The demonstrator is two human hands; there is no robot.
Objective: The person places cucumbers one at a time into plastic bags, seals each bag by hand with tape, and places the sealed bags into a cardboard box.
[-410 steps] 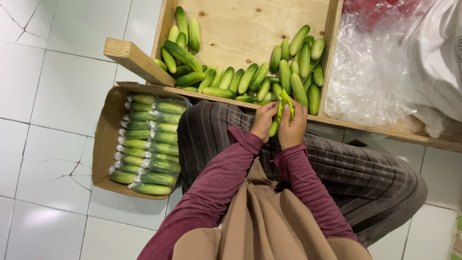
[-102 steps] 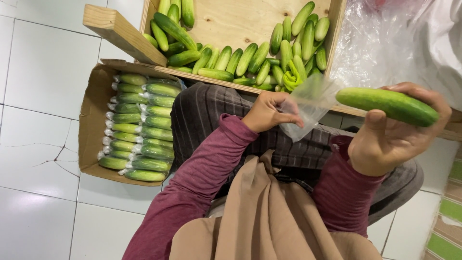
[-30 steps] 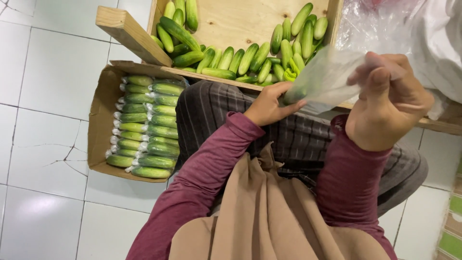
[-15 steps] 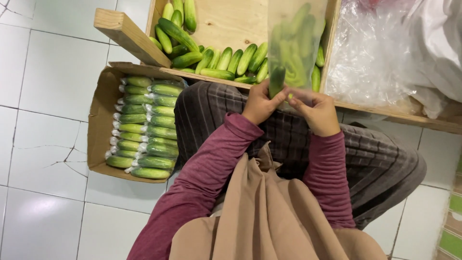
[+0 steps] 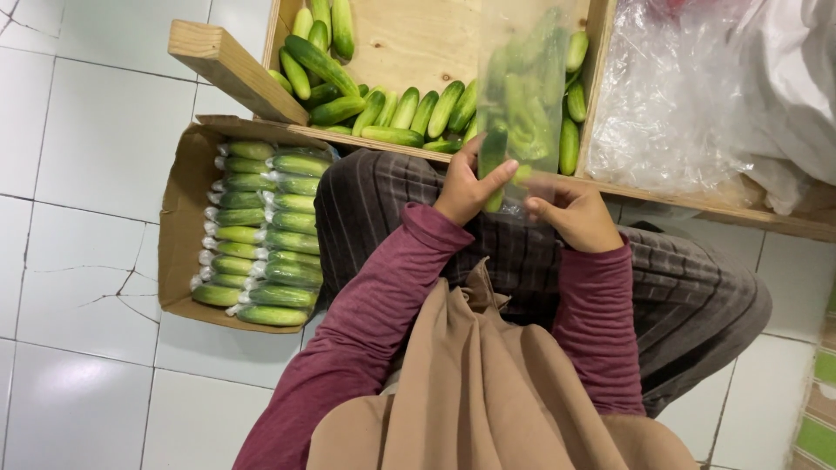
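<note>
My left hand (image 5: pixel 468 184) and my right hand (image 5: pixel 570 211) grip the lower end of a clear plastic bag (image 5: pixel 527 83) held upright over my lap. A green cucumber (image 5: pixel 492 161) sits inside the bag's bottom, between my fingers. Behind the bag lies a wooden crate (image 5: pixel 414 39) with several loose cucumbers (image 5: pixel 396 111) along its near side. To my left, a cardboard box (image 5: pixel 178 226) holds rows of bagged cucumbers (image 5: pixel 266 231).
A pile of clear plastic bags (image 5: pixel 670 96) lies in the crate's right compartment, with white cloth (image 5: pixel 797 78) beside it. A wooden slat (image 5: pixel 231 70) juts out at the crate's left corner. White floor tiles (image 5: pixel 83 157) surround the box.
The bag with the cucumber has come from my raised right hand down to the middle. Both hands now hold its lower end, with the bag standing upright.
</note>
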